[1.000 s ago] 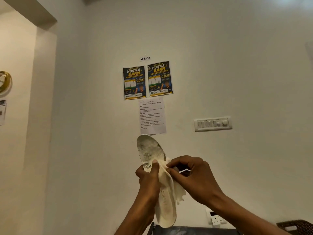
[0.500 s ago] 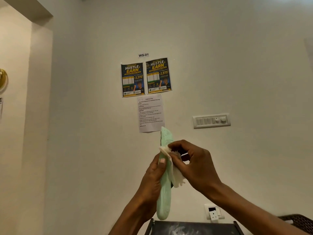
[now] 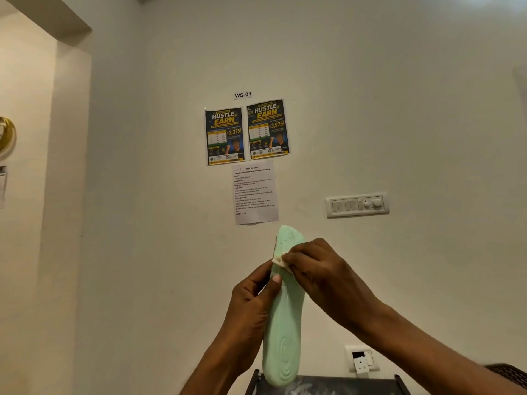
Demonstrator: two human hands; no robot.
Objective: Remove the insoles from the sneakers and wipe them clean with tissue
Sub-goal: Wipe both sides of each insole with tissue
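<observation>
wall (image 3: 399,109): posters (image 3: 246,132), switch panel (image 3: 358,205) on it.
rack (image 3: 342,387): dark, bottom edge; pale smears on top.
basket (image 3: 507,372): corner only, lower right; contents hidden.
insole (image 3: 282,337): mint green, upright, heel end just above rack.
right hand (image 3: 322,277): pinches tissue against insole near toe.
left hand (image 3: 253,300): grips insole mid-length, thumb on its face.
tissue (image 3: 279,259): small white wad, touching insole.
</observation>
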